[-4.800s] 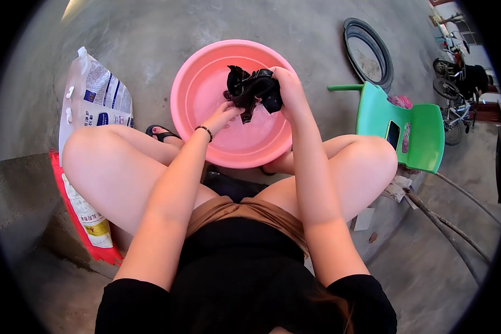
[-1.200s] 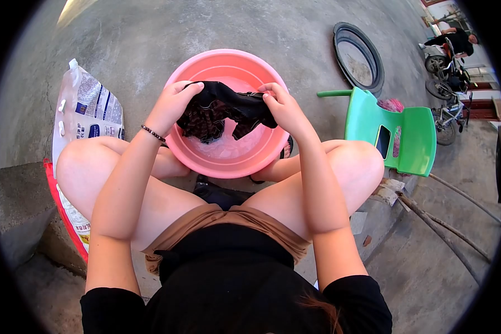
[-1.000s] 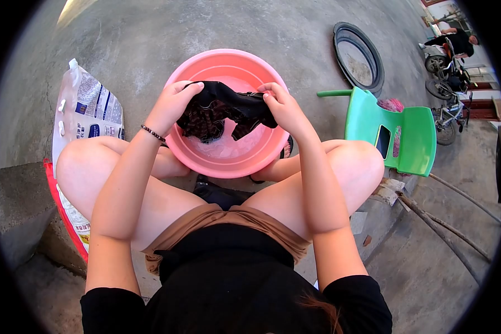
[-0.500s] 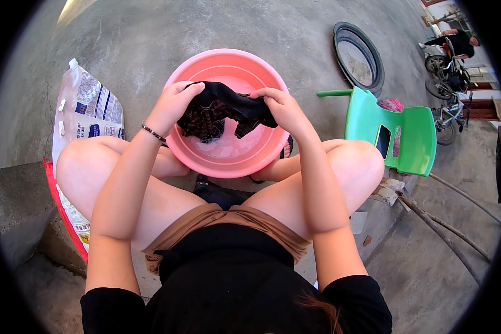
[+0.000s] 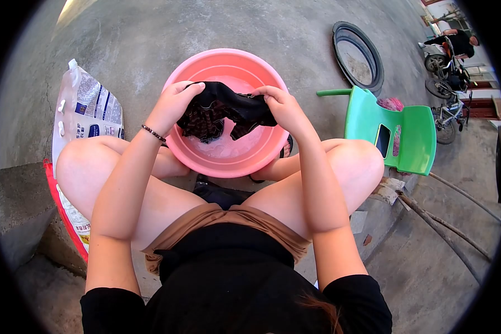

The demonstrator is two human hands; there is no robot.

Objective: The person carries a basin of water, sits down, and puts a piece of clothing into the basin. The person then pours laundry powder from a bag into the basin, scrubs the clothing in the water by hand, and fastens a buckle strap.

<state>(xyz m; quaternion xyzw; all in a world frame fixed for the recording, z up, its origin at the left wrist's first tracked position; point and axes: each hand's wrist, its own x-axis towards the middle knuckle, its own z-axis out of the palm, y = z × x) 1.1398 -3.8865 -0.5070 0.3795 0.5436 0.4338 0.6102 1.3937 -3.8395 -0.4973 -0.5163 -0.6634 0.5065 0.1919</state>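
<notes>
A dark garment (image 5: 206,114), black with a reddish-brown pattern, is stretched between my two hands over a pink basin (image 5: 228,169). My left hand (image 5: 175,103) grips its left end, thumb on top. At the other end, my right hand (image 5: 284,108) pinches the black edge between thumb and fingers. The lower part of the cloth hangs down to the soapy water (image 5: 245,146) in the basin. What kind of garment it is, I cannot tell. A beaded bracelet (image 5: 153,133) circles my left wrist.
On the right stands a green plastic chair (image 5: 367,119) with a phone (image 5: 383,141) on it. A detergent pouch (image 5: 89,106) is at the left. Beyond lie a black tyre (image 5: 379,72) and wooden sticks (image 5: 442,231). A person (image 5: 461,43) is near parked bikes (image 5: 448,119) far right.
My right hand has shifted its fingers slightly along the garment's edge, and the hanging cloth has moved a little. My left hand keeps its place.
</notes>
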